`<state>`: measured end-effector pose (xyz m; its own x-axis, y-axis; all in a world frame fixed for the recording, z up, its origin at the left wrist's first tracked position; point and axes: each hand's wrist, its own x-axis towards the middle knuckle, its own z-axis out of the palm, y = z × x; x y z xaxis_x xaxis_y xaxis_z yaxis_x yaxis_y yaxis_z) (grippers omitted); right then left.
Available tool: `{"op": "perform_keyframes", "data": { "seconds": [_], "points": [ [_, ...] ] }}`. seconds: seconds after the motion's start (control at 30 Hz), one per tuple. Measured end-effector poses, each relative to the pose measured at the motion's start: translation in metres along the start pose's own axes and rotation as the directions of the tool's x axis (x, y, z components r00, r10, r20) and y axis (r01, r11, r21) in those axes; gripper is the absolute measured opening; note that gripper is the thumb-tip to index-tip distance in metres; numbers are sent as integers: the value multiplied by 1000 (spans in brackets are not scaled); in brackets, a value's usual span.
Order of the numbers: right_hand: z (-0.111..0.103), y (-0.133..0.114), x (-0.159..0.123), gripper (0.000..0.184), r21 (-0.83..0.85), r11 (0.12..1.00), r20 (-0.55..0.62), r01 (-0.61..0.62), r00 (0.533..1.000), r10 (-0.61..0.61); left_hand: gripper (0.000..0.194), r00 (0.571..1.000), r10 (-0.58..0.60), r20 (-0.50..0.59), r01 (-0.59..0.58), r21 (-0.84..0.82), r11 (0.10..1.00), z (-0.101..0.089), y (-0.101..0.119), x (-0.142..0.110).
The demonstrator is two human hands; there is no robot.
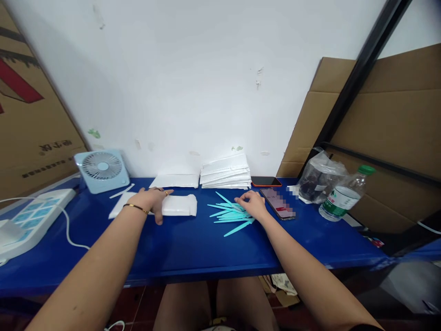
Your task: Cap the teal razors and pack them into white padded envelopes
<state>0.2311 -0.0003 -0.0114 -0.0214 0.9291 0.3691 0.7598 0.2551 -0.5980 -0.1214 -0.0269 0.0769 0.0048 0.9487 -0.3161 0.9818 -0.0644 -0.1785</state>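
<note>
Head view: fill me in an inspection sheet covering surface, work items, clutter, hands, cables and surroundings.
Surface: blue table, bare along its middle front.
Work items: white packets at the left hand; fanned pile of teal strips at the right hand; white stack near the wall.
Clutter: fan and power strip on the left; two phones, plastic bag and bottle on the right.
Hands: left spread over the packets, contact unclear; right fingers curled at the strips, grip unclear.
Cables: white cable crossing the power strip onto the table.
Surroundings: marked pale wall behind, cardboard on both sides, black post on the right.
</note>
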Motion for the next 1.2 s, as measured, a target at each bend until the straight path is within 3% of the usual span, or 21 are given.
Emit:
{"op": "perform_keyframes", "data": {
  "seconds": [0.07,0.13,0.2,0.27,0.43,0.57,0.7,0.83,0.93,1.0,1.1,1.2],
  "points": [
    [0,-5,2,28,-59,998,121,34,992,-27,125,995,90,-42,-93,-95,991,9,13,0],
    [1,-9,5,23,-54,998,195,39,980,-28,109,973,197,-120,-217,-191,957,19,31,-1],
    [-1,-9,11,17,25,999,240,24,970,-29,93,946,297,-131,-322,-271,907,31,48,0],
    [-6,-4,19,14,113,993,264,10,964,-40,85,949,304,-78,-313,-301,901,44,57,0],
    [-20,22,40,14,248,968,248,34,964,-97,81,939,308,-156,-343,-318,884,58,54,-2],
    [-16,30,38,15,320,946,284,51,947,-148,80,938,293,-183,-340,-335,879,58,53,-5],
    [-7,19,20,11,378,919,329,113,911,-247,79,938,250,-239,-322,-336,885,56,63,-7],
    [-7,3,4,11,402,905,382,139,873,-303,62,864,318,-390,-451,-321,833,46,88,-10],
    [-9,-10,4,10,418,897,354,143,884,-306,46,791,355,-498,-536,-283,796,35,110,-2],
    [-10,-18,10,11,430,889,319,159,894,-314,37,766,366,-529,-552,-248,796,28,122,8],
    [-7,-20,23,13,447,881,320,158,891,-322,27,760,382,-526,-553,-215,805,22,129,28],
    [-3,-9,37,15,446,888,309,115,911,-273,26,781,342,-523,-509,-216,833,23,125,46]
  ]
}}
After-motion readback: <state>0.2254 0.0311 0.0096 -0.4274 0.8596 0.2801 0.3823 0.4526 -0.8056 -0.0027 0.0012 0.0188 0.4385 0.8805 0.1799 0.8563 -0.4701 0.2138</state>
